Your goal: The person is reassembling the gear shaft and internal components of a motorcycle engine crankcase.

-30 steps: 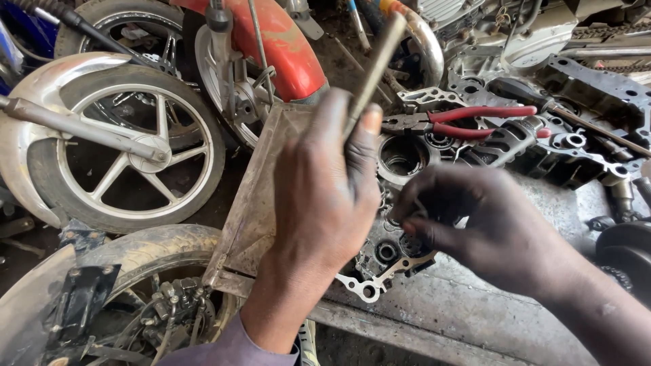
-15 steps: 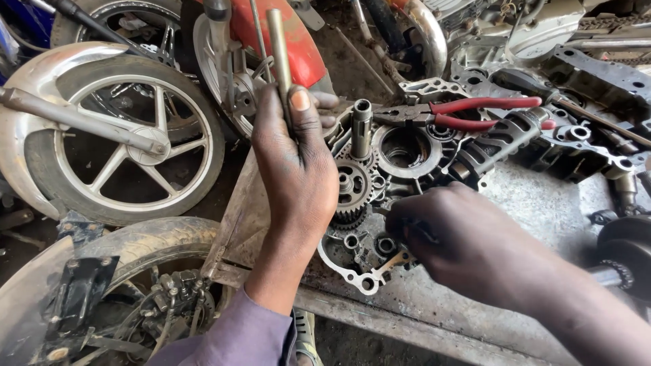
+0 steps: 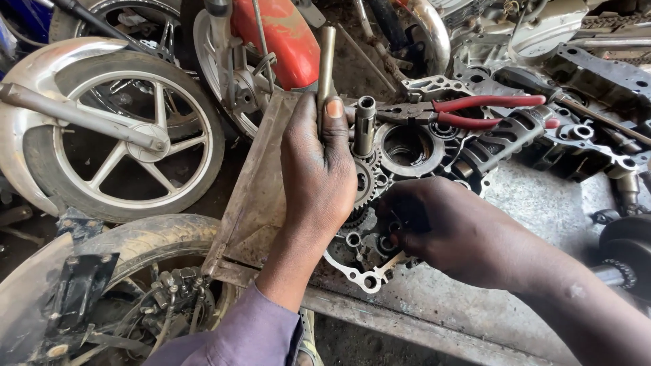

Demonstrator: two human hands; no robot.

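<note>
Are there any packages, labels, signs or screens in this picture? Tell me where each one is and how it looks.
None can be seen. There are only bare metal parts: the left hand holds a metal rod upright, the right hand rests on the engine case, and red-handled pliers lie behind them.

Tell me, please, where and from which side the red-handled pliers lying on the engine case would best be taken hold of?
Probably by the two red handles, coming from above at the right. The red-handled pliers lie flat across the engine case, handles pointing right and slightly spread, with open space over them. Their metal jaws point left toward the upright shaft and the left hand, so that end is crowded.
</note>
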